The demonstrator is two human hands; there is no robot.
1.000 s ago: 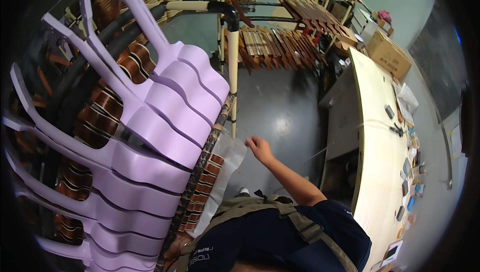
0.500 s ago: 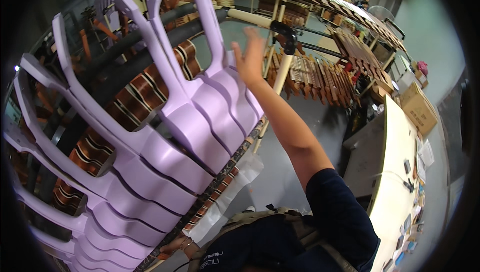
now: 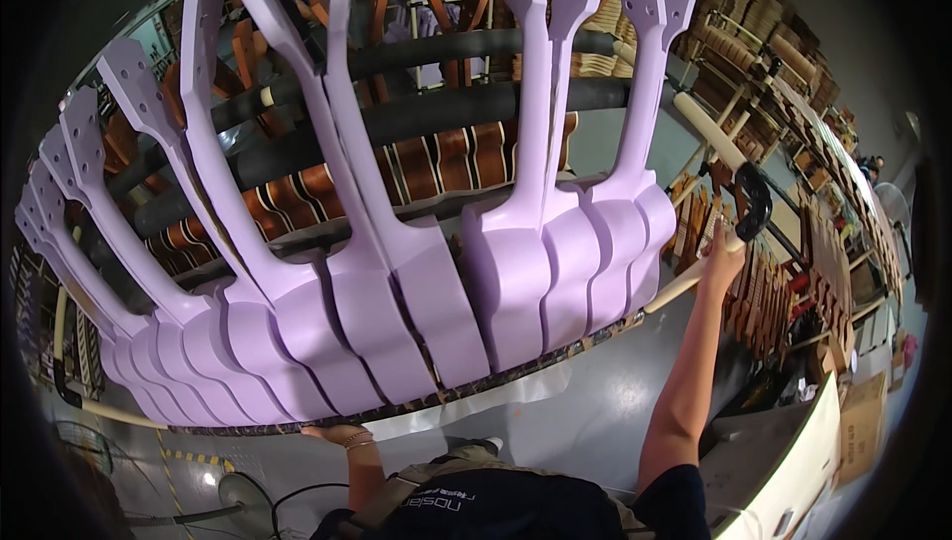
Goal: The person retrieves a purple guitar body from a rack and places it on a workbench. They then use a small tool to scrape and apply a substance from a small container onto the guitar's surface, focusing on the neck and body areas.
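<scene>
A row of light purple guitars (image 3: 377, 317) stands on a rack in front of me, bodies toward me and necks rising away, with holes in the headstocks. My right hand (image 3: 723, 254) is closed round the cream tube (image 3: 684, 282) at the rack's right end, just below a black joint (image 3: 753, 201). My left hand (image 3: 342, 435) is closed at the wrapped padded rail (image 3: 476, 381) along the near side, under the bodies. The rail hides part of its fingers.
Brown striped guitars (image 3: 416, 168) fill the rack's far side, behind dark padded bars (image 3: 426, 109). More racks of wooden necks (image 3: 764, 307) stand at the right. A pale workbench (image 3: 793, 471) and a cardboard box (image 3: 861, 426) are at lower right. A fan (image 3: 241, 495) stands lower left.
My right hand, raised and open before, has come down onto the cream tube. The view has turned, so the guitar row now lies across the picture. My left hand stays at the padded rail.
</scene>
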